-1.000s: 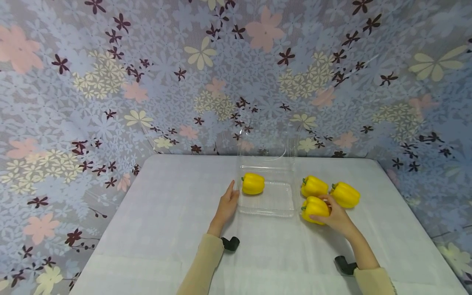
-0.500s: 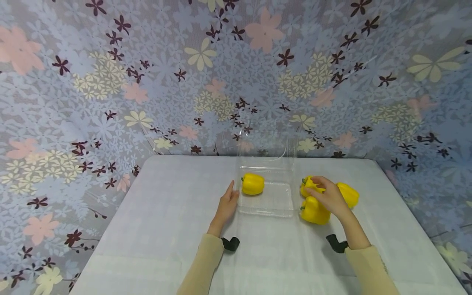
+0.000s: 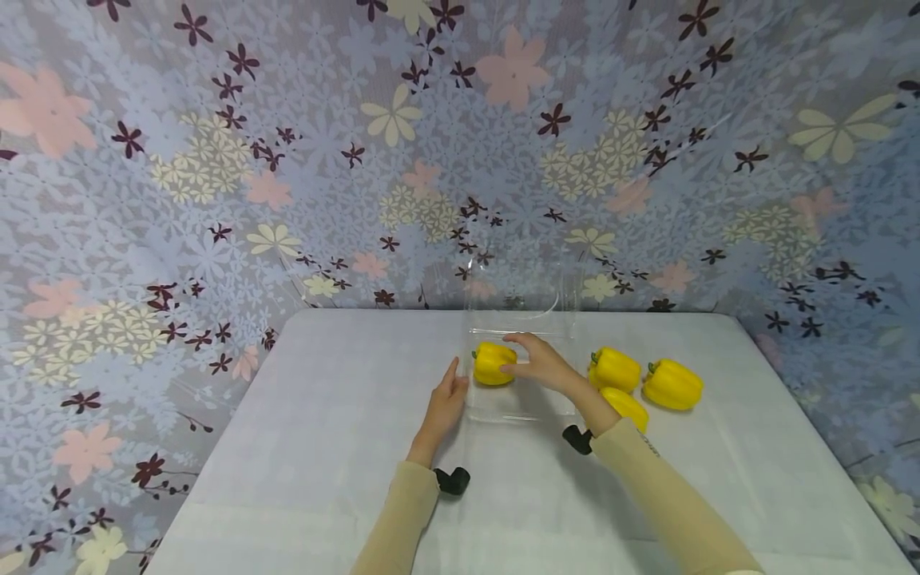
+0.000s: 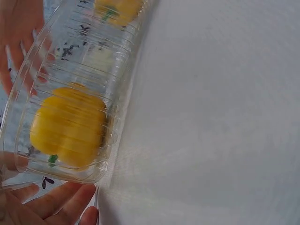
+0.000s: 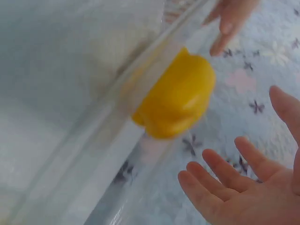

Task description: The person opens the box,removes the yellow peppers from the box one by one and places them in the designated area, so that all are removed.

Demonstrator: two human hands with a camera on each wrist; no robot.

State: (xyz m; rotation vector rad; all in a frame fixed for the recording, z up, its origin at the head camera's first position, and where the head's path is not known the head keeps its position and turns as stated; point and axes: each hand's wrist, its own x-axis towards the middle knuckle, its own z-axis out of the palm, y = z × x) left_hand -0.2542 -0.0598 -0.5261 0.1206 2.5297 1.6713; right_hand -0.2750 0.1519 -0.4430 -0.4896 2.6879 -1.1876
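Note:
A yellow bell pepper [image 3: 493, 365] lies on its side in the left part of a clear plastic clamshell box [image 3: 528, 418]. Over the box is my right hand [image 3: 542, 365], fingers spread, its thumb overlapping the pepper's right edge in the head view. In the right wrist view a gap shows between the right hand [image 5: 239, 187] and the pepper [image 5: 180, 96]. My left hand [image 3: 444, 407] rests beside the box's left wall, and its extended fingers [image 4: 56, 201] touch the box's end in the left wrist view. Through the clear wall the pepper [image 4: 70, 126] shows its green stem.
To the right of the box, three more yellow bell peppers lie on the white-covered table [image 3: 345, 415]: a back one [image 3: 614, 369], a right one [image 3: 672, 385] and a front one [image 3: 627, 406] partly behind my right arm. The box's clear lid [image 3: 521, 291] stands raised against the floral backdrop [image 3: 316, 200].
My right hand has let go of the front pepper, passed over the back one and moved left to the pepper in the box. My left hand has stayed at the box's side.

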